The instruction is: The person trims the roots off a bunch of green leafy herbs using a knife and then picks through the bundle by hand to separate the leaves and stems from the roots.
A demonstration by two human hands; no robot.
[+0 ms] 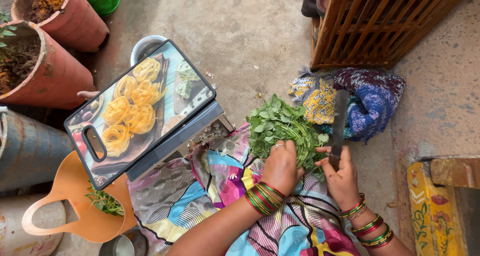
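Seen from above the seated person. The left hand (281, 166), ringed and banded at the wrist with red, green and gold bangles (263, 198), is closed over a bunch of leafy greens (280, 123), pinning the stems against the lap. The right hand (342, 178), likewise bangled, is wrapped around the handle of a knife (339, 123) whose long dark blade points toward 12 o'clock, lying just beside the greens at their 3 o'clock edge. The greens fan out from the hands toward 12 o'clock, over the edge of a multicoloured patterned garment (210, 186) that covers the lap. At 1 o'clock from the hands a crumpled blue and yellow cloth (370, 98) lies on the concrete floor (250, 31), with a wooden slatted frame (380, 21) beyond it. At 9 o'clock a rectangular cutting board (140, 111) printed with pasta nests rests tilted on a box. An orange plastic board (75, 206) with a few green sprigs sits at 8 o'clock. Two terracotta planters (55, 46) stand at 10 o'clock, well apart from the hands.
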